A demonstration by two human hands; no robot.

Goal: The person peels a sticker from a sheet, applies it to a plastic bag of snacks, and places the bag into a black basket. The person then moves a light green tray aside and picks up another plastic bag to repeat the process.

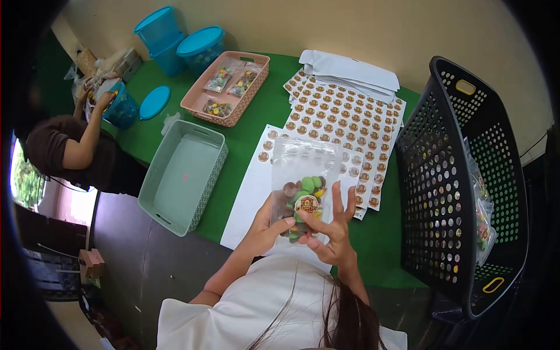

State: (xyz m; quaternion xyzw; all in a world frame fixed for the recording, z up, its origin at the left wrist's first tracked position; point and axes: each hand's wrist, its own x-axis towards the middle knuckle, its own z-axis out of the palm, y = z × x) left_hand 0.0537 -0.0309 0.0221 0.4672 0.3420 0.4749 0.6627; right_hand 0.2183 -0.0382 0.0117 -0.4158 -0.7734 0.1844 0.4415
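Note:
A clear plastic pouch with round candies in green, brown and yellow at its bottom is held upright over the green table. My left hand grips its lower left side. My right hand touches the pouch's front, thumb and fingers at a round sticker on the pouch. Under the pouch lie sticker sheets with rows of round brown labels.
A black perforated basket at the right holds filled pouches. An empty mint tray sits left, a pink tray with pouches behind it. Blue tubs stand at the back. Another person's hand reaches into a blue container at far left.

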